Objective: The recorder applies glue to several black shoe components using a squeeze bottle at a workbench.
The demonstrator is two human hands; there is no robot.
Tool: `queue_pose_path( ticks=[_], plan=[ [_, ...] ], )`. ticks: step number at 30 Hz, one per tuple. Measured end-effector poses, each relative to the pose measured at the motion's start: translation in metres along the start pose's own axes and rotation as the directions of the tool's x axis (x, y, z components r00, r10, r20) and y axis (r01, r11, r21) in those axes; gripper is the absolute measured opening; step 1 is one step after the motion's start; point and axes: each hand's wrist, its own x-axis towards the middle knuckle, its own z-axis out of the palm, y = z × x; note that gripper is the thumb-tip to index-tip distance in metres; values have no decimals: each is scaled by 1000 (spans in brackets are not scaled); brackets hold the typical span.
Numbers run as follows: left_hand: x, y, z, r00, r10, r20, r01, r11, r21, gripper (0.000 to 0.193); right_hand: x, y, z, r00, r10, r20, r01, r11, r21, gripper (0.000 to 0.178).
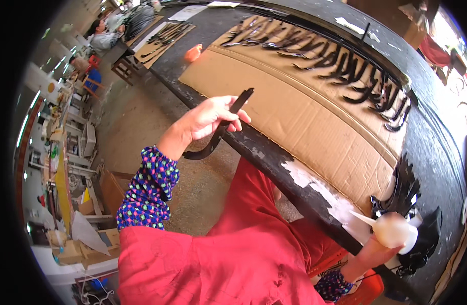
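My left hand is closed in a pinch around a black curved strip, held up beside the table's near edge. The strip's straight end points up and away, and its hooked end hangs below my wrist. At the lower right, my right hand grips a white squeeze bottle with a long pointed nozzle, tilted to the left. Part of the bottle is blurred. Next to it lies a black piece with a feather-like fringed edge. Many similar glossy black curved pieces lie in a row on a cardboard sheet.
The dark table has pale worn patches along its near edge. An orange crumpled item sits by the cardboard's far left corner. Farther off, another cardboard carries thin dark strips. A red stool stands at the lower right; people sit in the background.
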Motion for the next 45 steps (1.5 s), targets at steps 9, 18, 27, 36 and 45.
queue_pose_path(
  ticks=[9, 18, 27, 36, 45],
  plan=[
    [69, 17, -154, 875, 59, -481, 4, 992, 129, 14, 28, 10, -17, 991, -88, 101, 82, 994, 68, 69],
    [161, -4, -230, 462, 698, -547, 189, 525, 830, 29, 23, 26, -18, 988, -63, 141, 59, 998, 33, 72],
    [215, -44, -244, 300, 936, -182, 180, 132, 975, 33, 24, 30, -18, 980, -87, 180, 57, 985, 164, 71],
    [150, 3, -77, 569, 817, -96, 208, -30, 978, 31, 13, 9, -12, 986, -141, 84, 123, 973, 194, 73],
    [127, -44, 283, 746, 542, 387, -657, 507, 558, 19, -25, -46, -50, 964, -264, -21, 265, 954, 144, 73]
  ],
)
